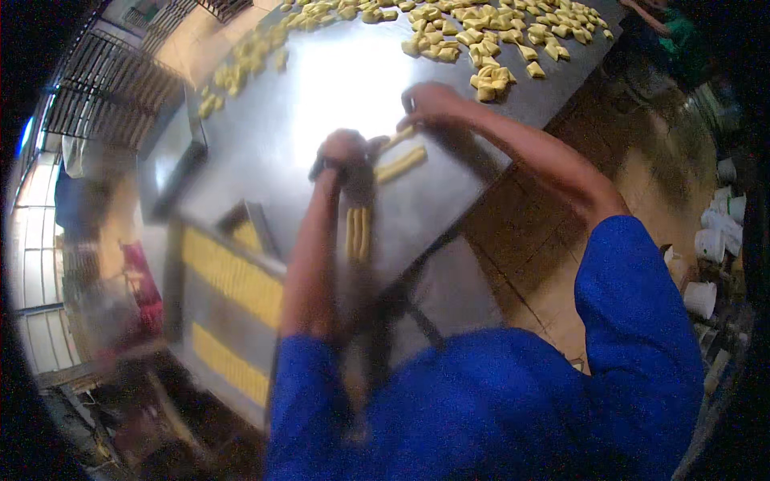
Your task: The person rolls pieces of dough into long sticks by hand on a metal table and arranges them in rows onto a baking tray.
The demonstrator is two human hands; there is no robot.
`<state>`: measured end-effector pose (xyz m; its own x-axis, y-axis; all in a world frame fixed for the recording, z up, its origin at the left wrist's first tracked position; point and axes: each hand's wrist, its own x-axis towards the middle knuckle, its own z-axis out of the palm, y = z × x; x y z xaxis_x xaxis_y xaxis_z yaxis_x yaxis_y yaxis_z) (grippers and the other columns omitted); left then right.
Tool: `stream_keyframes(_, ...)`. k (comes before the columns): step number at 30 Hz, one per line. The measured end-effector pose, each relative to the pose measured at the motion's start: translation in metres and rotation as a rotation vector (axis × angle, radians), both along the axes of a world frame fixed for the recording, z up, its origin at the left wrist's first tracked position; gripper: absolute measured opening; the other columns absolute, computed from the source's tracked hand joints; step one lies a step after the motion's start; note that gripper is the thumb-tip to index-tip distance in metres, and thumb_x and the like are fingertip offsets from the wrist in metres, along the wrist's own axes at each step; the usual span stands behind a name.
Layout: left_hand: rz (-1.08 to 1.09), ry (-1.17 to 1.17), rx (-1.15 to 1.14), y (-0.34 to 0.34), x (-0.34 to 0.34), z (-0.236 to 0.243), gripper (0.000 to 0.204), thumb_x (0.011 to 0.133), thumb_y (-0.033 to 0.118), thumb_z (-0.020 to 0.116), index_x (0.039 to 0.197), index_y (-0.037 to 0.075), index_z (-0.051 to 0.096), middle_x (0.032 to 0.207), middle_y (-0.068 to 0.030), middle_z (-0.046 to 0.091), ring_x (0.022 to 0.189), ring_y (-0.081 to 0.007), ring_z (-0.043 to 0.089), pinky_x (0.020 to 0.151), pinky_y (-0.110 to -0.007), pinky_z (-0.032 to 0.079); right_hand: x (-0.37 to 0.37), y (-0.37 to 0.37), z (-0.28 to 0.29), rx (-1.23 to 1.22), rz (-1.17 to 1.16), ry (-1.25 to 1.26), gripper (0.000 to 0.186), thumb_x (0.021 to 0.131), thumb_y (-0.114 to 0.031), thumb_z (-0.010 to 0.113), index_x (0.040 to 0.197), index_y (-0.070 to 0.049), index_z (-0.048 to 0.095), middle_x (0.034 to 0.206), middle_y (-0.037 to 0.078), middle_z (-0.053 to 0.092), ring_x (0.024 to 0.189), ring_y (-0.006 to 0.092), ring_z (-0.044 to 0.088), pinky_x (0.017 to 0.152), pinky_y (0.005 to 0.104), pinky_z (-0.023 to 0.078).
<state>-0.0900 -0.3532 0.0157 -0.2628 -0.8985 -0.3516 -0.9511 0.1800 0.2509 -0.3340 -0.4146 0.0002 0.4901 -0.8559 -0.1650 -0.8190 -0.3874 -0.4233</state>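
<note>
My left hand (345, 151), smeared by motion, is low over the metal table with its fingers bent downward; I cannot make out whether it grips anything. To its right, my right hand (437, 106) curls its fingers at the far end of a thin yellow dough strip (396, 139), whose near end reaches the left hand. A thicker dough strip (401, 164) lies on the metal just nearer to me. Several more dough strips (358, 232) lie side by side below my left hand, partly in its arm's shadow.
Many small yellow dough pieces (489, 40) cover the far side of the metal table (449, 192). At the lower left stands a tray (233, 321) with rows of yellow dough strips. Dark racks (112, 88) are at the far left; another person (682, 48) is at the upper right.
</note>
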Motion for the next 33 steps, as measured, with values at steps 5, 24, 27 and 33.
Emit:
stream_keyframes(5,0.086,0.208,-0.082,0.002,0.002,0.000,0.071,0.073,0.071,0.074,0.082,0.001,0.075,0.071,-0.0123,0.071,0.066,-0.0231,0.069,0.064,-0.036,0.054,-0.005,0.005,-0.002,-0.011,0.019,-0.011,0.064,0.068,-0.071,0.076,0.090,-0.011,0.071,0.089,0.013,0.071,0.090,0.0320,0.069,0.077,0.0471,0.053)
stream_keyframes(24,0.225,-0.050,-0.148,0.003,-0.016,-0.007,0.079,0.082,0.078,0.055,0.081,0.001,0.074,0.076,-0.0154,0.071,0.069,-0.0258,0.069,0.066,-0.040,0.055,0.001,0.012,-0.018,-0.241,-0.080,-0.134,0.066,0.069,-0.079,0.068,0.080,-0.013,0.070,0.081,0.010,0.071,0.083,0.0304,0.070,0.075,0.0462,0.054)
stream_keyframes(27,0.291,-0.030,-0.173,0.003,-0.018,-0.004,0.073,0.073,0.075,0.071,0.083,0.003,0.076,0.076,-0.0123,0.074,0.069,-0.0256,0.072,0.068,-0.038,0.057,0.002,0.009,-0.014,-0.173,-0.080,-0.075,0.067,0.071,-0.078,0.067,0.081,-0.012,0.070,0.081,0.011,0.070,0.083,0.0310,0.070,0.076,0.0465,0.054)
stream_keyframes(33,0.198,0.165,-0.144,0.003,-0.005,-0.003,0.070,0.076,0.072,0.071,0.083,0.002,0.075,0.076,-0.0127,0.074,0.068,-0.0254,0.071,0.068,-0.038,0.056,0.005,0.009,-0.008,-0.151,-0.136,-0.116,0.065,0.070,-0.077,0.068,0.078,-0.012,0.070,0.078,0.010,0.070,0.080,0.0295,0.070,0.074,0.0443,0.054)
